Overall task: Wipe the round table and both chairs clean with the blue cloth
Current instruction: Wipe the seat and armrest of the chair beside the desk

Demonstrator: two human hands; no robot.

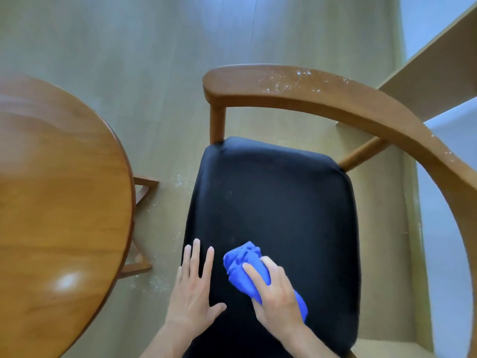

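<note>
A wooden chair with a black padded seat (278, 197) fills the middle of the head view. Its curved wooden armrest and back rail (335, 96) carries white specks. The bunched blue cloth (244, 262) lies on the near part of the seat, and my right hand (277, 293) presses down on it and grips it. My left hand (193, 288) rests flat on the seat's near left edge, fingers spread, holding nothing. The round wooden table (59, 202) stands at the left, its top glossy.
White crumbs are scattered on the pale wood floor (160, 282) between table and chair. The table's wooden legs (139, 264) show under its rim. A pale wooden board (438, 68) and a white wall stand at the right, close behind the chair.
</note>
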